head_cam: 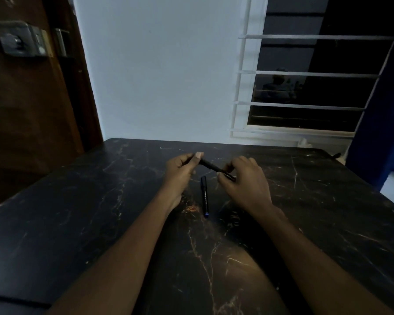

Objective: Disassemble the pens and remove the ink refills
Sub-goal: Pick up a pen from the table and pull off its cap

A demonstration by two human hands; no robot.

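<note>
Item: black pen (210, 166), held above the table (77, 212), nearer its far edge than its near one. Your left hand (180, 170) pinches one end between thumb and fingers; your right hand (243, 180) curls round the other end. Probably light, rigid, smooth plastic and so slippery: grip each half firmly near the joint. Item: second pen (204, 196), blue-tipped, lying on the table just below your hands, lengthways toward you, untouched.

2 forearms (127, 244) extended forward, left grip (180, 170) and right grip (245, 180) pinching 1 pen (210, 166)
</note>
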